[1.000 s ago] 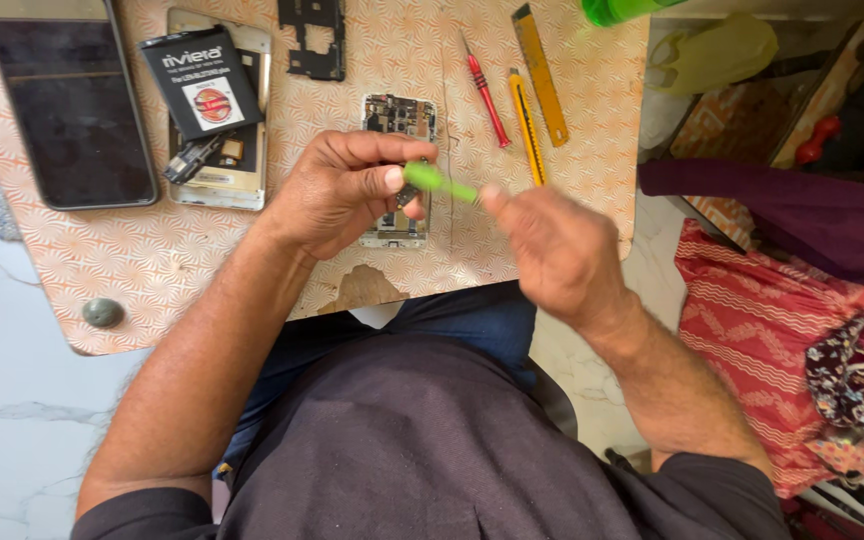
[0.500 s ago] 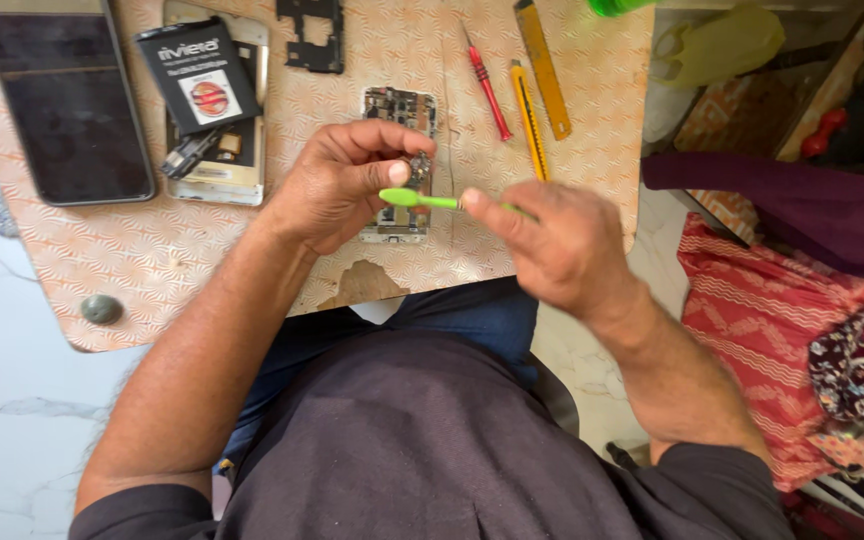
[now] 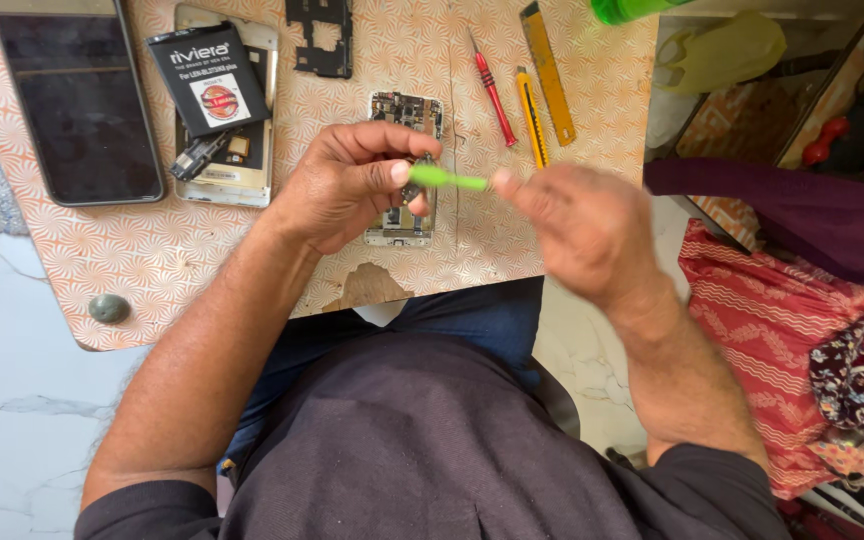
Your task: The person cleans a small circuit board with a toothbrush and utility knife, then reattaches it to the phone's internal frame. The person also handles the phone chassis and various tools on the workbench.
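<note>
L hand (image 3: 352,185) pinches small dark part (image 3: 412,190) above opened phone (image 3: 404,170), mid-board; R hand (image 3: 582,225) fingertips pinch green tool (image 3: 447,179).

left hand (image 3: 347,185) pinching small part (image 3: 414,190) | right hand (image 3: 582,225) holding green tool (image 3: 447,179)

phone repair bench: opened phones (image 3: 404,165), screwdrivers (image 3: 492,88), battery (image 3: 210,80).

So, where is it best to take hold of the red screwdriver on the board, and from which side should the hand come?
Grip the red screwdriver by its red handle, the thicker lower part, not the thin metal tip. It lies flat on the patterned board, so coming from above with fingers on both long sides seems best. The yellow utility knife lies close on one side, so pinch narrowly.
</note>
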Motion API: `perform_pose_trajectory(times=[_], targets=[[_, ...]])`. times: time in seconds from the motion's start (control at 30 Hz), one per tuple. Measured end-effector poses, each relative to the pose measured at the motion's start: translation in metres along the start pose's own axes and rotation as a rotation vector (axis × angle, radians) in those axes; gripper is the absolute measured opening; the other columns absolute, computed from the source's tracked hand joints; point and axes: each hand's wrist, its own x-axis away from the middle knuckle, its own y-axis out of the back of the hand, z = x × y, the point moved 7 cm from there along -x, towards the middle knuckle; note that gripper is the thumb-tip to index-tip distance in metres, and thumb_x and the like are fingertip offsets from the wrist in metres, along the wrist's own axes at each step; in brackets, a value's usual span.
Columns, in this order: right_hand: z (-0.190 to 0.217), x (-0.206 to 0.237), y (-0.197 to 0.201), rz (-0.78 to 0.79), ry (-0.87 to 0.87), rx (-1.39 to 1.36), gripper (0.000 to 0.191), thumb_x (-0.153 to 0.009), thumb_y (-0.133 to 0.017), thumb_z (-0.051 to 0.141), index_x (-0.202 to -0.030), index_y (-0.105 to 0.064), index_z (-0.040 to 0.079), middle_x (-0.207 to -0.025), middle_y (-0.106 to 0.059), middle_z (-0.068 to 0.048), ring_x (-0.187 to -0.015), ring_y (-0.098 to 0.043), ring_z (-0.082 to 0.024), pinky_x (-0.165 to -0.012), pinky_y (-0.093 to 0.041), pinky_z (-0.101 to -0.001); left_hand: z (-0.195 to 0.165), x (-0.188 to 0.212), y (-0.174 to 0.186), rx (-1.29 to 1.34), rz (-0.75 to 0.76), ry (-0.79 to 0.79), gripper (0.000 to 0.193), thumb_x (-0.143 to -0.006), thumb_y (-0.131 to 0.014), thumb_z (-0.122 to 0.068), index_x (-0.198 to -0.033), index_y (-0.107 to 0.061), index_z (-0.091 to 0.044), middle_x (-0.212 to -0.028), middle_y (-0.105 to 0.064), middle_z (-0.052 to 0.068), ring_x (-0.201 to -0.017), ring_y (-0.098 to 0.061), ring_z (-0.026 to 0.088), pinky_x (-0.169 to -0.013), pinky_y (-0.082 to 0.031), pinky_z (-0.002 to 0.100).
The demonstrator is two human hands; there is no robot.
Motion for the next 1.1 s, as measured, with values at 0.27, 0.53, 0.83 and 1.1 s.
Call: perform_pose_trajectory(times=[0.27, 0.53, 0.83, 1.1], targets=[[0.001, 0.007, -0.007, -0.033, -0.106, -0.007, 0.051, -0.089, -0.071, -0.01, -0.134, -0.069, 0.013, -0.092, -0.065, -0.01, -0.076, -0.064, -0.027, -0.065, -0.053, -0.0397, -0.001, 0.003, -0.003, 0.037, 0.042, 0.0, 0.03, -0.097, -0.074, -0.003, -0.126, -0.071, 0.005, -0.109, -0.074, 0.015, -0.085, -0.072, 0.021, -0.085, -0.063, 0.038], [0.002, 0.009, -0.007, -0.072, -0.209, -0.123, 0.043, -0.094, -0.073, -0.006, -0.133, -0.066, 0.01, -0.097, -0.065, -0.011, -0.082, -0.066, -0.027, -0.069, -0.055, -0.0371, -0.003, 0.001, -0.004, 0.014, 0.036, -0.031, 0.03, -0.097, -0.073, -0.002, -0.126, -0.071, 0.005, -0.109, -0.074, 0.016, -0.087, -0.072, 0.021, -0.083, -0.061, 0.035], [0.008, 0.016, -0.016, -0.062, -0.172, -0.093, 0.051, -0.09, -0.067, -0.012, -0.135, -0.066, 0.011, -0.089, -0.063, -0.01, -0.073, -0.062, -0.025, -0.063, -0.053, -0.0364, -0.006, 0.004, -0.003, 0.029, 0.019, -0.047, 0.027, -0.097, -0.073, -0.002, -0.123, -0.072, 0.003, -0.109, -0.075, 0.016, -0.087, -0.072, 0.022, -0.085, -0.062, 0.038], [0.014, 0.01, -0.016, -0.085, -0.111, -0.092, 0.049, -0.09, -0.07, -0.01, -0.133, -0.067, 0.012, -0.092, -0.064, -0.011, -0.076, -0.064, -0.028, -0.066, -0.054, -0.0389, -0.007, 0.004, -0.002, 0.032, 0.003, -0.065, 0.027, -0.098, -0.073, -0.002, -0.124, -0.072, 0.003, -0.109, -0.075, 0.016, -0.087, -0.071, 0.022, -0.084, -0.061, 0.038]])
